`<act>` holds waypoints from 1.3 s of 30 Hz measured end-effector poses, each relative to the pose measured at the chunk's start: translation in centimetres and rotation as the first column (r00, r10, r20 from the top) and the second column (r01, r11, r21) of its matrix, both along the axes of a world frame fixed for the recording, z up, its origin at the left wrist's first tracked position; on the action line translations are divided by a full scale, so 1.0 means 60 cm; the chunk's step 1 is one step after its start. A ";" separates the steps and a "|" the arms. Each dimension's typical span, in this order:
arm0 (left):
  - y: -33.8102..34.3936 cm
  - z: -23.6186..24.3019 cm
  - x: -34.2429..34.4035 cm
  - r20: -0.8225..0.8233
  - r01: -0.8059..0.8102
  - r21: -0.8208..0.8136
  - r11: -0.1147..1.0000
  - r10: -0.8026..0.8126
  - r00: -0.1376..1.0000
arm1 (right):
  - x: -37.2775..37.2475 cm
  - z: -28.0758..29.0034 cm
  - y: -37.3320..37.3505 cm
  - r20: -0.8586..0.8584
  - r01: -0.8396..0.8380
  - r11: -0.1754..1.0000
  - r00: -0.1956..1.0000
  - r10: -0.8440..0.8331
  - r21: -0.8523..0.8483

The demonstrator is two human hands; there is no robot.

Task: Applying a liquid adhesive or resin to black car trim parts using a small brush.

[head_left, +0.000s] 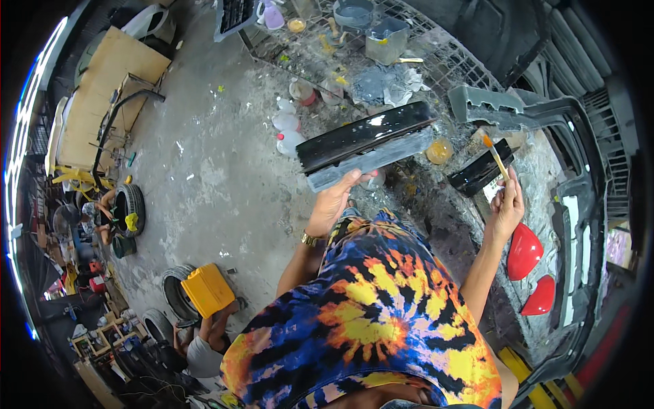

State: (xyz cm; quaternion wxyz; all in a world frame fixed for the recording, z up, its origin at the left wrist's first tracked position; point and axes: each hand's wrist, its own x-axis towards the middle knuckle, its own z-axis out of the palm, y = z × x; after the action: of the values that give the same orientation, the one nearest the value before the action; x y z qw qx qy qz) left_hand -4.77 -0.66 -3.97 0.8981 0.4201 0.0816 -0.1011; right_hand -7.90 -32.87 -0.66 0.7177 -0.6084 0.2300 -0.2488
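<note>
Around black panel (368, 140); clear bottles (286, 123) left; amber cup (439, 151) right

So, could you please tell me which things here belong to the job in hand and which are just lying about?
In the job:
black panel, in the left hand
brush, in the right hand
probably the amber tub

Apparently just lying about:
larger red shell
smaller red shell
pale brown board
purple jug

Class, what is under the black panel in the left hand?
The left hand reaches under the black panel from its lower edge; the part beneath is covered. Grey floor shows left of the panel; whatever lies directly behind is hidden.
</note>
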 end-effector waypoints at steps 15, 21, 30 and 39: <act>-0.012 -0.051 0.056 0.090 -0.036 0.013 0.999 0.035 0.995 | 0.005 0.054 0.127 0.066 -0.024 0.996 0.997 0.030 -0.085; -0.024 -0.057 0.071 0.052 0.085 0.294 0.952 -0.105 0.993 | 0.011 0.119 0.258 -0.005 -0.393 0.609 0.843 0.539 -0.689; -0.004 -0.045 0.049 0.553 -0.105 0.356 0.929 -0.119 0.825 | 0.076 0.141 0.397 -0.264 -0.229 -0.151 0.617 0.741 -0.962; -0.015 -0.107 0.059 0.478 -0.067 0.535 0.842 -0.236 0.846 | 0.055 0.126 0.383 -0.337 -0.328 -0.164 0.589 0.734 -0.930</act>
State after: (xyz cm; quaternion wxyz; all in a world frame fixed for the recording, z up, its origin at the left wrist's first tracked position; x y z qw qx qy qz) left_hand -1.22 -1.53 -10.41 0.7275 0.6668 -0.1616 0.0033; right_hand -4.62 -9.92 6.88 0.2059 -0.8939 -0.3867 -0.0949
